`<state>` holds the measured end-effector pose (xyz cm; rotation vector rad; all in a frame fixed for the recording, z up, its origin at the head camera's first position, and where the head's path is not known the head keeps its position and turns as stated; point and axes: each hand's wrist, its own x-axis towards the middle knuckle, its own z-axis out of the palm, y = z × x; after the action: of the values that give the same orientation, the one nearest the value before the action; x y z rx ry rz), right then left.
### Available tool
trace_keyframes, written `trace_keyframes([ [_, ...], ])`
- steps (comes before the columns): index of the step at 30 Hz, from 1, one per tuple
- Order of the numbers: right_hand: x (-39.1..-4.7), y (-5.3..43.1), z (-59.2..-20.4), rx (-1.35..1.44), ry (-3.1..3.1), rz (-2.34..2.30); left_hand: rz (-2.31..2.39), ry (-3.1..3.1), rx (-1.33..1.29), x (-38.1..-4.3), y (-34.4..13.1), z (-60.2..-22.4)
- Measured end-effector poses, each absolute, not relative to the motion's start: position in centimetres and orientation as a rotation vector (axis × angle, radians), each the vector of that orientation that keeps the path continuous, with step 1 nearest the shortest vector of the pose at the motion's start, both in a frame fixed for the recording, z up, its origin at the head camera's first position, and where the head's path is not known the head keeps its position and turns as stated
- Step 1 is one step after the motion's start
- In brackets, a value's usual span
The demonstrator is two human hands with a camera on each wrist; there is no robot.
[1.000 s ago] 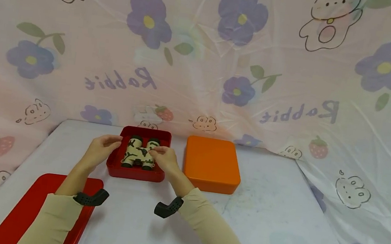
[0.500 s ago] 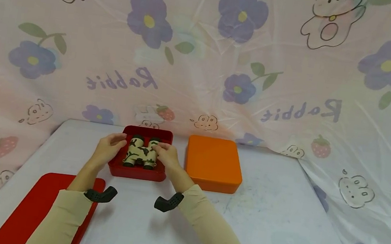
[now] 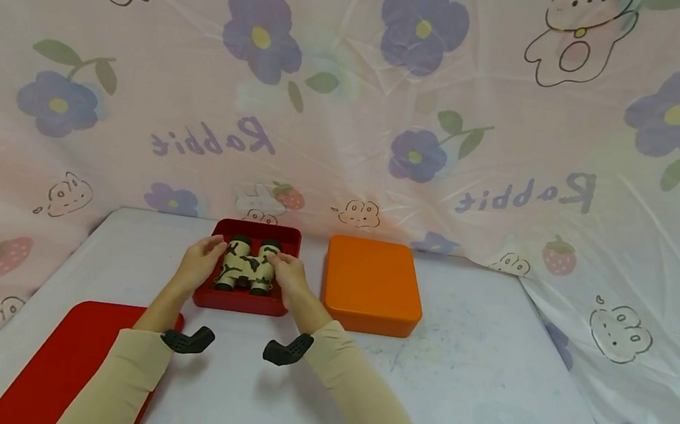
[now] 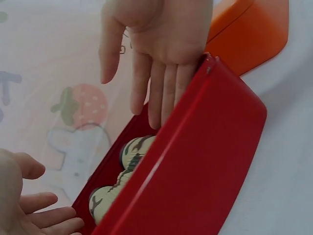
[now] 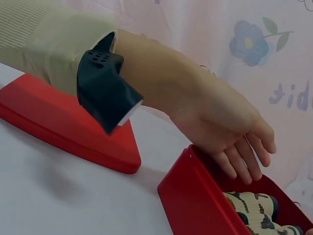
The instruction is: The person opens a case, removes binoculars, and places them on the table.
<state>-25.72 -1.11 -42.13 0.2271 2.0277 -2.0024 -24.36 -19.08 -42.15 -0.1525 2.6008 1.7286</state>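
Observation:
Camouflage binoculars (image 3: 247,266) lie in a dark red box (image 3: 239,304). At the box's left rim, my left hand (image 3: 198,262) reaches in with loosely bent fingers and holds nothing; in the right wrist view this hand (image 5: 220,125) has its fingers pointing down inside the wall. My right hand (image 3: 291,278) is on the right side, close to the right barrel. The left wrist view has the right hand (image 4: 161,49) with its fingers extended down into the box, a little apart from the binoculars (image 4: 134,152). Whether any fingertip touches them cannot be told.
An orange box (image 3: 373,280) stands just right of the red one. A bright red lid (image 3: 67,355) lies on the white table (image 3: 472,384) at front left, partly under the left forearm. A printed curtain (image 3: 354,100) hangs behind the table.
My left hand has moved right, from outside the red box to its inner left side. The right hand has shifted slightly right, off the binoculars' top. The binoculars stay in the box.

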Motion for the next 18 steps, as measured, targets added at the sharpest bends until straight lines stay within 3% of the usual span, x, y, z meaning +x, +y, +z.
trace_keyframes([
  [18, -26.2, -2.3, -43.2, 0.227, 2.062, -1.987, 1.688, 2.642, -0.240, -25.5, -18.5, -43.9],
])
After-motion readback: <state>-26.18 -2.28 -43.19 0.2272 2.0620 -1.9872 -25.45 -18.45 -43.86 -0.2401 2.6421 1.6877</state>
